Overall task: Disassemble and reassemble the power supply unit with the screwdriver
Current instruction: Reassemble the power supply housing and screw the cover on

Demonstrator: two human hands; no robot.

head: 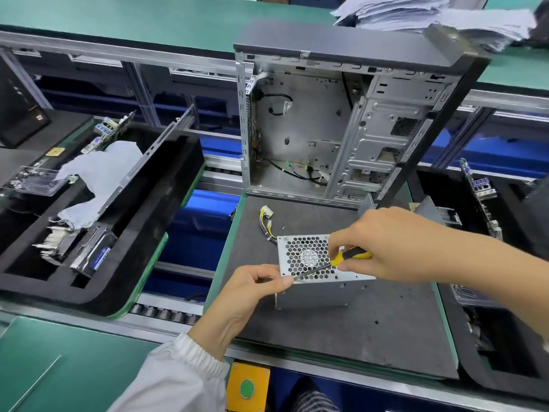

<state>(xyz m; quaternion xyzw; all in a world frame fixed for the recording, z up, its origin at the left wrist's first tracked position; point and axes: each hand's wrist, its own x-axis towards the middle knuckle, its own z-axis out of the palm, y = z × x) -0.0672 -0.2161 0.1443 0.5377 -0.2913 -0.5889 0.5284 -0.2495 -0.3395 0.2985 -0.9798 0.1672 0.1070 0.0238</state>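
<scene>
PSU (312, 281) on grey mat (341, 337) before open case (326, 129). Left hand (249, 292) pinches its near corner; right hand (383, 242) grips screwdriver (335, 263). Stiff, probably weighty metal box, sharp-edged; hold by sides.

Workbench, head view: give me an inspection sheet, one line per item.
Surface: dark grey mat on a green-edged pallet.
Job's things: power supply unit sits on the mat, honeycomb grille up; screwdriver with yellow-black handle lies across the grille, tip at its front-left corner.
Clutter: one loose small part, perhaps a screw, on the mat.
Grippers: left hand pinches the grille's corner at the tip; right hand grips the handle.
Cables: yellow-black wire bundle with white connectors runs from the unit; black leads inside the case.
Surroundings: open computer case behind; black foam trays of parts either side; paper stack far right.
</scene>
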